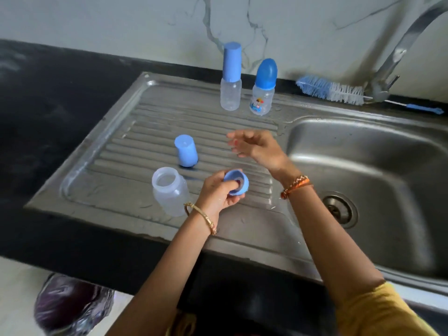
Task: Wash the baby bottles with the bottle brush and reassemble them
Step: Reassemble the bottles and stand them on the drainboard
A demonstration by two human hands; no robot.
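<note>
Two capped bottles: clear bodies, one tall pale-blue cap [232, 61], one deeper blue domed cap [266, 73] over a small cartoon print [257, 104]. Loose cap [186, 150] pale blue; collar [236, 182] pale blue. Open bottle [169, 191] frosted clear. Brush [331, 89] bristles blue then white. Sink [363, 151] grey steel; counter [48, 98] black; wall [145, 25] white, grey-veined. Sleeve [378, 311] mustard.

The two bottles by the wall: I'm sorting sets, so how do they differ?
The left bottle wears a tall, flat-topped, pale blue cap; the right bottle wears a rounded, darker blue dome. The left bottle's clear body is plain; the right bottle's carries a coloured cartoon print. The left bottle stands taller than the right. Both stand upright, capped, on the draining board.
</note>
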